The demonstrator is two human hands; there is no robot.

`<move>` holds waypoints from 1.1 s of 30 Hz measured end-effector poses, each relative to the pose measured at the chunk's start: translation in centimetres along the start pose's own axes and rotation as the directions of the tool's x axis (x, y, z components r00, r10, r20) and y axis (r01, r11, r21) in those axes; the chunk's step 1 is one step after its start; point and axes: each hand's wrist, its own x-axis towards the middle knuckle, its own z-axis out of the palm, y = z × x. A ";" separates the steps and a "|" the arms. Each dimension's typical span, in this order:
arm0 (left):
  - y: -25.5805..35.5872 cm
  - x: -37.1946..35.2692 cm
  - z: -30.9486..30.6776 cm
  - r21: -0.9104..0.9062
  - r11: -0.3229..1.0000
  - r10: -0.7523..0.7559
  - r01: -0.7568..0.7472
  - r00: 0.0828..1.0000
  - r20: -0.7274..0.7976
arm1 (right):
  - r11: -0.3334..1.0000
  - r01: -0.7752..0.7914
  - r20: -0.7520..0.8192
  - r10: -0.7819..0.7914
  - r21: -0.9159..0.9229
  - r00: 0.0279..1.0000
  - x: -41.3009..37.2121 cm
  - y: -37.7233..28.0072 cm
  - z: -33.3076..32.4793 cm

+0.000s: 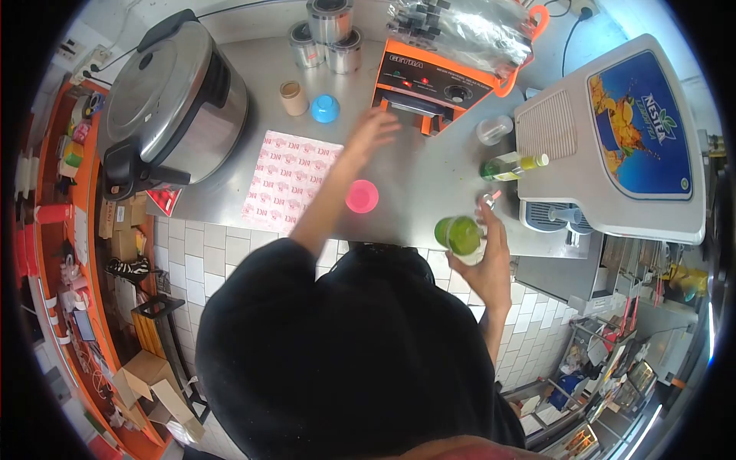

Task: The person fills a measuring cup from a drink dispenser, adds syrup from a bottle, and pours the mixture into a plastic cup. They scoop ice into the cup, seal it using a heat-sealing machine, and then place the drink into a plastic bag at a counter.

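My left hand (373,136) reaches over the counter with its fingers apart and nothing in them. It is just in front of the orange sealing machine (429,84), which carries a roll of clear film on top. My right hand (491,268) has its thumb and fingers around a clear cup of green drink (461,234) at the counter's front edge. Beyond those fingertips lies a small metal item with a pinkish end, partly hidden. A green glass bottle (502,167) and a clear empty cup (494,130) stand farther back.
On the steel counter (414,176) are a pink bowl (362,196), a blue bowl (325,108), a brown jar (293,98) and a printed paper sheet (287,180). A large rice cooker (184,100) occupies the left, metal canisters (330,23) the back, and a Nestea dispenser (613,138) the right.
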 end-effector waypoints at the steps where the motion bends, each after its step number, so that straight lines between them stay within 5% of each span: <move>1: -2.0 0.5 2.1 -0.278 0.956 -0.084 0.090 0.996 0.034 | 0.999 0.032 0.009 -0.032 -0.008 0.999 0.6 -0.2 0.0; 2: -3.7 2.0 3.4 -0.278 0.956 -0.088 0.096 0.995 0.041 | 0.999 0.046 0.004 -0.046 0.005 0.999 1.2 -0.7 -0.1; 4: -5.5 5.8 5.3 -0.595 0.803 0.002 0.015 1.000 0.028 | 0.996 0.085 0.005 -0.085 0.014 0.996 2.6 -0.9 0.0; 8: -5.7 1.9 6.0 -0.663 0.749 -0.048 -0.007 0.997 -0.065 | 0.990 0.144 -0.010 -0.144 0.005 0.990 5.8 -1.7 0.0; 14: -10.0 -7.0 4.1 -0.625 0.776 -0.169 0.086 0.983 -0.074 | 0.963 0.268 -0.117 -0.263 0.025 0.958 12.0 -0.9 2.2; 18: -11.4 -9.5 3.6 -0.560 0.828 -0.099 0.007 0.986 -0.133 | 0.940 0.339 -0.148 -0.331 0.032 0.932 15.9 -0.5 4.6; 33: -11.3 -11.4 3.5 -0.607 0.795 -0.084 -0.019 0.987 -0.140 | 0.920 0.345 -0.071 -0.363 -0.186 0.929 21.1 6.3 15.5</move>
